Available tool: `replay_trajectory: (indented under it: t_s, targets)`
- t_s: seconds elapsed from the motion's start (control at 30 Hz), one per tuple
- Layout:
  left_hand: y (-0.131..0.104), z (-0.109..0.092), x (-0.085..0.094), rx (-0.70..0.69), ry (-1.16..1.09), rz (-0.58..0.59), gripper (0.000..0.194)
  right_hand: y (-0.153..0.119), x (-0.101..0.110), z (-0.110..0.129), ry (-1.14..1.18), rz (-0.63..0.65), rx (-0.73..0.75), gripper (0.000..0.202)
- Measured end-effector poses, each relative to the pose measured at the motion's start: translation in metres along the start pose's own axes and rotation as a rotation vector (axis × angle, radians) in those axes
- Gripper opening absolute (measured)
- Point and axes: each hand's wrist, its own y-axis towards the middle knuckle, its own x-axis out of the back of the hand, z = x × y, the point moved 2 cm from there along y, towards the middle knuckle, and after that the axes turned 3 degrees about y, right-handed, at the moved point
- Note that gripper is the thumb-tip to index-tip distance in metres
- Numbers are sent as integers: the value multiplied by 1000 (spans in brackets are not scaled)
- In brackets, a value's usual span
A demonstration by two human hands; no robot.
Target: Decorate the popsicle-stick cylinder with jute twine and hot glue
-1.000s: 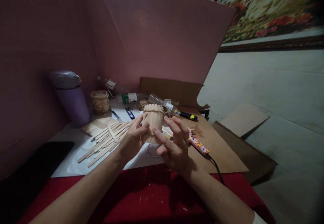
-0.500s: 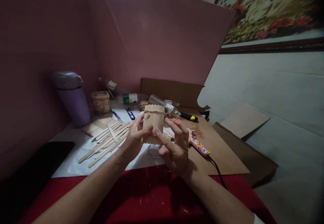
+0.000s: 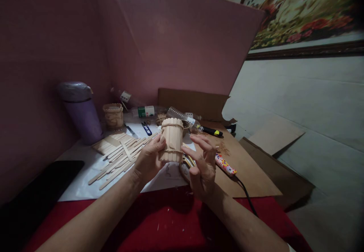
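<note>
A small round cup of upright wooden sticks (image 3: 172, 140), with twine around its top and lower part, is held up over the middle of the table. My left hand (image 3: 150, 155) grips its left side, thumb on the front. Just to the right is my right hand (image 3: 200, 164), its fingers apart and holding nothing; the index fingertip is near or touching the cup's lower right edge. Behind the right fingers lie scissors (image 3: 187, 160), partly hidden. Loose flat wooden sticks (image 3: 122, 161) are spread on the white sheet to the left.
A purple bottle (image 3: 82, 115) and another stick cup (image 3: 113, 116) stand at the back left. Clear plastic bottles (image 3: 146, 111), a blue snipper (image 3: 146, 128) and a black-yellow cutter (image 3: 212, 131) lie behind. A flowered, corded tool (image 3: 226, 165) rests on cardboard (image 3: 250, 176) at right.
The cup has turned in my left hand, showing the lower twine band on its front. My right hand has shifted right, away from the cup's front, uncovering more of the scissors.
</note>
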Motion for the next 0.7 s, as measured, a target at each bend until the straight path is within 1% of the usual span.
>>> replay_trajectory:
  t_s: [0.1, 0.2, 0.27, 0.43, 0.57, 0.7]
  targets:
    - [0, 1, 0, -1, -3, 10, 37, 0, -1, 1, -20, 21, 9, 44]
    - [0, 3, 2, 7, 27, -19, 35, 0, -3, 1, -46, 26, 27, 43]
    - [0, 4, 3, 10, 52, -34, 37, 1, -3, 1, -75, 33, 39, 42]
    - [0, 4, 0, -3, 56, -9, 47, 2, -7, 2, -198, 81, 86, 44]
    - [-1, 3, -2, -2, 47, -28, 50, 0, -9, 1, -273, 100, 126, 46]
    - [-1, 4, -3, -4, 50, -29, 50, -1, -11, 0, -243, 89, 120, 46]
